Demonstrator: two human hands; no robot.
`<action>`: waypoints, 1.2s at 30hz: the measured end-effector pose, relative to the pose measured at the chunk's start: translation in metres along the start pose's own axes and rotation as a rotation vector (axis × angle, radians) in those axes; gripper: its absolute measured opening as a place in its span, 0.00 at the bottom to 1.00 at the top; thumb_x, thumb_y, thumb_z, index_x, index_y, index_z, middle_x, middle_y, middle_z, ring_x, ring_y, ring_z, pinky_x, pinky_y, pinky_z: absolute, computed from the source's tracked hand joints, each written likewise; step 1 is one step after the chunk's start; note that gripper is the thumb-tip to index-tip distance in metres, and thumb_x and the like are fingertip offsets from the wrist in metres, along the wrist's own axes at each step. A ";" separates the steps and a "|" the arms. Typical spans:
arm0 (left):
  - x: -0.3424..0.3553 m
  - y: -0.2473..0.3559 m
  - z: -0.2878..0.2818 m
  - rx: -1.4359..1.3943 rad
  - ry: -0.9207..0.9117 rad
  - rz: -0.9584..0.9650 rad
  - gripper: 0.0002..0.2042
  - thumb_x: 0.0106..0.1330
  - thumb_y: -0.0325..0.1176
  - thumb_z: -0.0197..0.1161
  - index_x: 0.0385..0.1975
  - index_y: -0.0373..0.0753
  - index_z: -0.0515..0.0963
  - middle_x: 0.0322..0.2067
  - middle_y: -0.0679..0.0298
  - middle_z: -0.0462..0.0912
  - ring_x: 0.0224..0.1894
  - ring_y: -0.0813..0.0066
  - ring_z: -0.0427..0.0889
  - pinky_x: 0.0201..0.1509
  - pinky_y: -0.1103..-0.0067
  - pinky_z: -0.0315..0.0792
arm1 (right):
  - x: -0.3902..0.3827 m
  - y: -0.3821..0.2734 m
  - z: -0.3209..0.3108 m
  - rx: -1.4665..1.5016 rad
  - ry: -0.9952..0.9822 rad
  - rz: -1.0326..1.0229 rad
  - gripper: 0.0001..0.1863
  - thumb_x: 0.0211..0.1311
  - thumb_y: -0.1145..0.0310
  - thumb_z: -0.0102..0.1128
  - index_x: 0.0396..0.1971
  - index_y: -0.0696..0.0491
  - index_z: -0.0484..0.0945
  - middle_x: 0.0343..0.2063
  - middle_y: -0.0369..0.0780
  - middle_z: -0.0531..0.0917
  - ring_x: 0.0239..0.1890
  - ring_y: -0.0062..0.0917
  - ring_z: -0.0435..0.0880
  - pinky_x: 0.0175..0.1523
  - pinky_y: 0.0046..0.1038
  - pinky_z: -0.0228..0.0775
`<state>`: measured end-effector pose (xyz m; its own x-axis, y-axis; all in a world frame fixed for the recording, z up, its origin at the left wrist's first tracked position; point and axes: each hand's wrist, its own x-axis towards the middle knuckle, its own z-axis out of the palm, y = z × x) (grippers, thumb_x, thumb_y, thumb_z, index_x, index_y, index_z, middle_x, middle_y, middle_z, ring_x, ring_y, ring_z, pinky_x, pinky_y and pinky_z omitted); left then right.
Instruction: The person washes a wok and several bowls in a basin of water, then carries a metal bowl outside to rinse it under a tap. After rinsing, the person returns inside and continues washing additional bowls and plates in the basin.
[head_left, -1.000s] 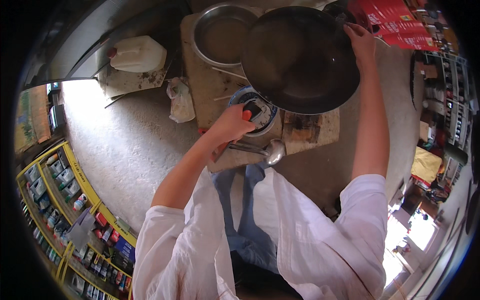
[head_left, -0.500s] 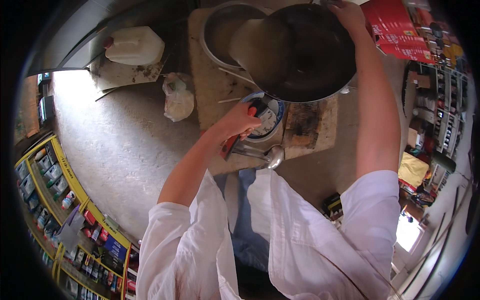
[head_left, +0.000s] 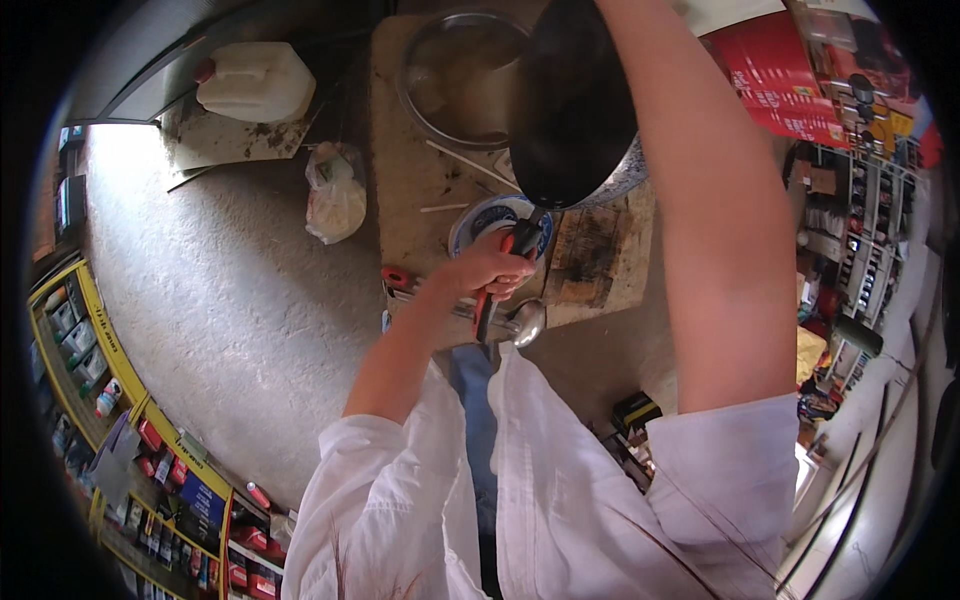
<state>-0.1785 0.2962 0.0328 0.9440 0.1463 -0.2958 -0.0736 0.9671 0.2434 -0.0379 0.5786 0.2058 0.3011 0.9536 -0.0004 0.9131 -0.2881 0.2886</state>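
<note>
Over the stained tan tabletop (head_left: 405, 215) | your left hand (head_left: 495, 272) grips the red-and-black handle (head_left: 522, 240) of the black, round metal wok (head_left: 572, 115), tipped beside the round silver metal basin (head_left: 404, 95) | right hand out of view (grip: cannot tell) | overtilting could splash cloudy liquid (head_left: 450, 85).

Wok (head_left: 572, 118): black inside, sheen dull. Handle (head_left: 486, 315): black with red-orange. Basin (head_left: 404, 82) by table's far left corner: silver-grey; liquid (head_left: 445, 85) in it cloudy tan-brown. Bowl (head_left: 461, 232) toward near edge: white, blue band around rim. Ladle (head_left: 530, 320) at near edge: bright silver. Board (head_left: 627, 262) at near right corner: tan, charred brown-black patch. Table (head_left: 398, 190): tan, blotched dark. Jug (head_left: 258, 88) beyond left edge: cream; cap (head_left: 205, 71) dark red.
</note>
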 end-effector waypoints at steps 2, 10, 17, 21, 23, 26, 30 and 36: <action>-0.002 -0.002 0.004 -0.016 -0.012 0.015 0.07 0.53 0.24 0.58 0.25 0.37 0.66 0.11 0.70 0.63 0.08 0.85 0.57 0.12 0.83 0.51 | -0.001 -0.011 0.004 -0.004 0.070 -0.014 0.15 0.55 0.67 0.49 0.42 0.50 0.79 0.47 0.42 0.78 0.57 0.33 0.69 0.61 0.36 0.54; -0.010 -0.007 0.019 0.072 0.149 0.026 0.07 0.54 0.25 0.58 0.26 0.39 0.65 0.09 0.71 0.61 0.08 0.84 0.56 0.12 0.82 0.50 | -0.019 0.008 -0.013 0.049 -0.003 0.016 0.15 0.56 0.67 0.48 0.41 0.50 0.79 0.46 0.43 0.78 0.54 0.34 0.73 0.59 0.34 0.60; -0.015 -0.014 0.057 0.495 0.421 0.043 0.09 0.54 0.26 0.58 0.30 0.35 0.65 0.10 0.67 0.65 0.09 0.80 0.63 0.13 0.79 0.59 | -0.034 0.169 0.008 0.155 0.021 -0.051 0.20 0.44 0.55 0.59 0.24 0.60 0.81 0.27 0.50 0.81 0.32 0.43 0.81 0.39 0.37 0.72; -0.018 -0.029 0.098 0.790 0.522 -0.006 0.14 0.52 0.27 0.59 0.36 0.31 0.66 0.13 0.64 0.69 0.10 0.77 0.67 0.14 0.78 0.63 | -0.095 0.303 0.056 0.751 -0.056 0.099 0.17 0.48 0.59 0.63 0.34 0.57 0.80 0.29 0.41 0.81 0.34 0.24 0.79 0.42 0.26 0.67; -0.018 -0.052 0.101 0.828 0.527 -0.006 0.19 0.49 0.26 0.58 0.43 0.29 0.65 0.16 0.63 0.71 0.12 0.77 0.69 0.14 0.79 0.63 | -0.136 0.331 0.071 0.861 -0.087 0.095 0.19 0.53 0.60 0.62 0.41 0.56 0.79 0.33 0.34 0.81 0.38 0.17 0.76 0.46 0.21 0.64; -0.010 -0.083 0.114 0.926 0.537 -0.032 0.21 0.49 0.26 0.58 0.44 0.29 0.65 0.16 0.63 0.72 0.13 0.77 0.70 0.15 0.79 0.64 | -0.203 0.388 0.101 1.056 -0.133 0.150 0.21 0.56 0.59 0.59 0.44 0.58 0.76 0.37 0.34 0.80 0.42 0.18 0.74 0.51 0.23 0.60; 0.006 -0.115 0.125 1.002 0.567 -0.116 0.13 0.47 0.26 0.58 0.33 0.32 0.66 0.17 0.56 0.73 0.13 0.70 0.73 0.17 0.74 0.67 | -0.282 0.419 0.149 1.138 -0.115 0.471 0.21 0.58 0.57 0.56 0.44 0.58 0.76 0.39 0.35 0.78 0.43 0.19 0.73 0.51 0.22 0.59; 0.032 -0.154 0.094 1.190 0.554 -0.170 0.12 0.46 0.28 0.57 0.31 0.30 0.68 0.20 0.48 0.76 0.19 0.58 0.78 0.24 0.69 0.72 | -0.364 0.418 0.212 1.345 0.048 0.830 0.19 0.60 0.57 0.55 0.43 0.55 0.74 0.38 0.36 0.77 0.42 0.23 0.71 0.49 0.27 0.62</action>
<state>-0.1066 0.1323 0.0723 0.6372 0.3818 -0.6695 0.6253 0.2518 0.7386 0.2924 0.0927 0.1230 0.8359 0.4915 -0.2443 0.0795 -0.5488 -0.8321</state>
